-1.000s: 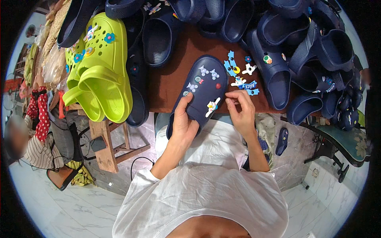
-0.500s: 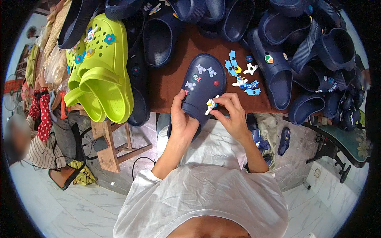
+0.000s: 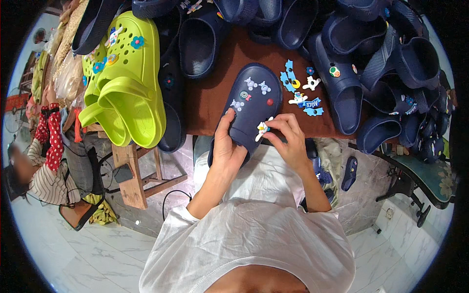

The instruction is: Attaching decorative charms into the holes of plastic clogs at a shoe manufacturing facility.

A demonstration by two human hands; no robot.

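A navy foam clog (image 3: 257, 90) lies toe-away over the near edge of the brown-covered table. My left hand (image 3: 227, 146) grips its heel end, the thumb on the clog's left side and the fingers inside the opening. Between the thumb and fingers of my right hand (image 3: 288, 139) is a white figure-shaped shoe charm (image 3: 263, 128), held against the clog's right side near the strap. Several grey animal charms (image 3: 250, 83), a green swirl charm (image 3: 244, 95) and a red round one (image 3: 270, 102) sit on the clog's top.
Loose blue and white charms (image 3: 312, 104) lie right of the clog. Two lime-green clogs (image 3: 137, 78) stand at the left. Many navy clogs (image 3: 337, 93) crowd the back and right. A wooden stool (image 3: 131, 180) is below left, where another person in stripes (image 3: 49, 188) sits.
The clog, both hands and the table shift slightly together in the picture. My right hand still pinches the white charm at the same spot on the clog.
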